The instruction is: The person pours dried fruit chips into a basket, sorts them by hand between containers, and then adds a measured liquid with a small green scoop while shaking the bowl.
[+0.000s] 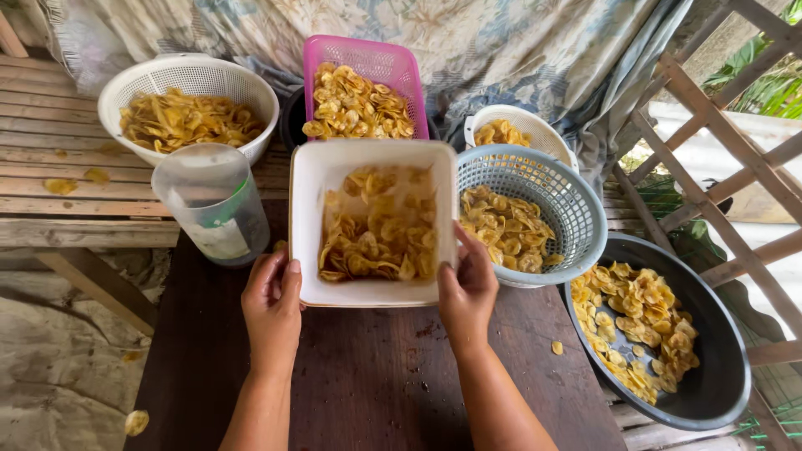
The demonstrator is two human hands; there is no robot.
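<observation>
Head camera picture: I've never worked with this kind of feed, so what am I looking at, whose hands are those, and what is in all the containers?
There is no machine here. One camera sits on a person's head and looks down at their own bare hands. The left hand and right hand grip the near corners of a square white tub, part full of yellow fried chips, above a dark wooden table. The chips look blurred. Around it stand more chips in a white colander, a pink basket, a blue basket, a small white basket and a black basin. A clear plastic jug stands at the left. A few chips lie loose on the table.
</observation>
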